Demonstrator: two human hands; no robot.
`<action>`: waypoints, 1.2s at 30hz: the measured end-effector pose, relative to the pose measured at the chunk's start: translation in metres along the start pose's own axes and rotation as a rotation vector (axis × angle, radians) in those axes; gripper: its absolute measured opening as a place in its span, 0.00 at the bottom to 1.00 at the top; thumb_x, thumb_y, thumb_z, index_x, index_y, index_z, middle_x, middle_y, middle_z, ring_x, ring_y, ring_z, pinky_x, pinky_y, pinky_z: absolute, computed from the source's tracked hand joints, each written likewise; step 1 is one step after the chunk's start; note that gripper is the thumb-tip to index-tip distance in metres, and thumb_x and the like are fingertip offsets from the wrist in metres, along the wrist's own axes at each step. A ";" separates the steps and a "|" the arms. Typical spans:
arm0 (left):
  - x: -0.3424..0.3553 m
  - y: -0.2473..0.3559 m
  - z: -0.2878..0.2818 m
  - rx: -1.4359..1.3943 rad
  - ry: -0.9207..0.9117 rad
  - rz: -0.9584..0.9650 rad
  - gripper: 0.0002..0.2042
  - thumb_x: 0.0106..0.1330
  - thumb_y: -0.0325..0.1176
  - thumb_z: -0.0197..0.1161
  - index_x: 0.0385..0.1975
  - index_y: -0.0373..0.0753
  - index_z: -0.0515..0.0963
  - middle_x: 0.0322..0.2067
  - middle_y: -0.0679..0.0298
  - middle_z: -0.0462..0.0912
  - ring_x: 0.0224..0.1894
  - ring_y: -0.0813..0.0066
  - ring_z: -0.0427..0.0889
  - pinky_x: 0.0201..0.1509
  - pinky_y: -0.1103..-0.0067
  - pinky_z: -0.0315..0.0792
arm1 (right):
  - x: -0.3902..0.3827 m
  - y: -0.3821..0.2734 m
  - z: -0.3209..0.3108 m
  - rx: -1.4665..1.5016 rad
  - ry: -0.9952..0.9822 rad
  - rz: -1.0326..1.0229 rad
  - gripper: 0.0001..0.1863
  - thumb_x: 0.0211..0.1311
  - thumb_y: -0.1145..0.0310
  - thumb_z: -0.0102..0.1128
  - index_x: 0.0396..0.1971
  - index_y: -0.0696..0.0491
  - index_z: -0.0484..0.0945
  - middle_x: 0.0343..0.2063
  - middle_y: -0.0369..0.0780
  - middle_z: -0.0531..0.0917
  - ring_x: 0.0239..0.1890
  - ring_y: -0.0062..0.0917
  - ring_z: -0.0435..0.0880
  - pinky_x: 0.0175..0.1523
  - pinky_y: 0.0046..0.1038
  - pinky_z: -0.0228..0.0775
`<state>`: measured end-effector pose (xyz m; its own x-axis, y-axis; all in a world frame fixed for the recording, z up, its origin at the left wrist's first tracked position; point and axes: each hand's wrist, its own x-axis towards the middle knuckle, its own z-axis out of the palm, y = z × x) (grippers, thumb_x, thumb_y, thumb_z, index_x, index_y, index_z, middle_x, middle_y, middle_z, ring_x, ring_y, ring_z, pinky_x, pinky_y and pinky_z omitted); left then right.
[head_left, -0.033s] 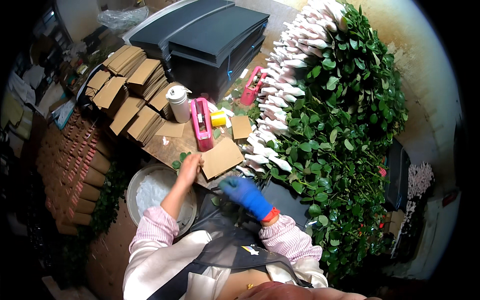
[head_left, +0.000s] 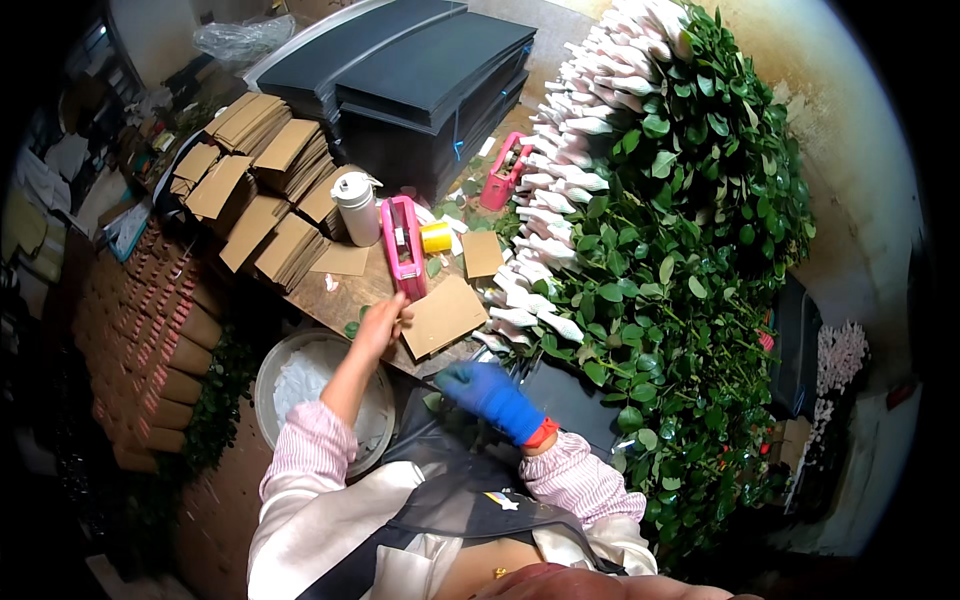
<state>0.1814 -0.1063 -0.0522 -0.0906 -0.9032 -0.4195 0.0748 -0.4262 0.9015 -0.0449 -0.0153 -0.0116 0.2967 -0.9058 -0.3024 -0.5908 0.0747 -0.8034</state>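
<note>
My bare left hand is at the near end of a pink tape dispenser, beside a flat piece of brown cardboard. Its fingers are curled; whether anything thin lies between them is too small to see. My right hand, in a blue glove with a dark green fingertip area, is closed just below the cardboard, near the table edge in front of my dark apron. What it grips, if anything, is hidden. A yellow roll lies right of the dispenser.
Long-stemmed leafy flowers with white-netted heads are piled on the right. A white bucket stands lower left. Behind are cardboard stacks, a white bottle, dark sheets and a second pink dispenser.
My left hand has shifted slightly up and away from me, toward the near end of the pink dispenser. My right hand has hardly moved.
</note>
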 end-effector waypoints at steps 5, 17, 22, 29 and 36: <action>0.069 -0.006 -0.025 0.104 -0.125 -0.123 0.15 0.74 0.43 0.61 0.35 0.34 0.82 0.28 0.62 0.87 0.17 0.86 0.69 0.18 0.84 0.61 | -0.004 -0.013 0.007 -0.262 -0.048 -0.032 0.21 0.65 0.46 0.56 0.38 0.48 0.85 0.36 0.48 0.87 0.40 0.44 0.86 0.46 0.44 0.77; -0.030 0.087 0.088 0.256 -0.462 0.495 0.12 0.74 0.35 0.61 0.49 0.37 0.86 0.52 0.63 0.84 0.56 0.74 0.77 0.61 0.74 0.67 | -0.131 -0.032 -0.054 0.679 -0.150 -0.402 0.14 0.70 0.62 0.63 0.50 0.52 0.86 0.45 0.38 0.88 0.44 0.23 0.86 0.49 0.29 0.78; -0.088 0.076 0.215 1.034 -0.525 1.264 0.09 0.63 0.35 0.68 0.41 0.53 0.90 0.65 0.54 0.72 0.69 0.47 0.63 0.72 0.55 0.55 | -0.239 0.027 -0.054 1.049 -0.003 -0.328 0.16 0.71 0.62 0.63 0.49 0.58 0.86 0.50 0.43 0.87 0.52 0.27 0.84 0.60 0.30 0.74; -0.094 -0.018 0.375 1.278 -0.510 1.647 0.05 0.61 0.38 0.63 0.33 0.54 0.86 0.76 0.51 0.55 0.75 0.47 0.55 0.75 0.51 0.49 | -0.317 0.101 0.020 1.324 0.697 -0.083 0.23 0.76 0.53 0.55 0.50 0.60 0.80 0.48 0.47 0.86 0.48 0.32 0.88 0.57 0.34 0.79; -0.088 -0.028 0.397 1.508 -0.559 1.432 0.14 0.65 0.35 0.59 0.48 0.53 0.85 0.76 0.47 0.52 0.77 0.41 0.51 0.76 0.50 0.48 | -0.292 0.148 0.062 1.417 0.601 0.248 0.22 0.79 0.53 0.49 0.50 0.58 0.80 0.45 0.45 0.87 0.48 0.30 0.87 0.55 0.32 0.79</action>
<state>-0.2066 0.0047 0.0019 -0.9307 -0.2591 0.2582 -0.2727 0.9620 -0.0174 -0.1723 0.2859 -0.0741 -0.2345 -0.8136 -0.5321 0.6895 0.2466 -0.6810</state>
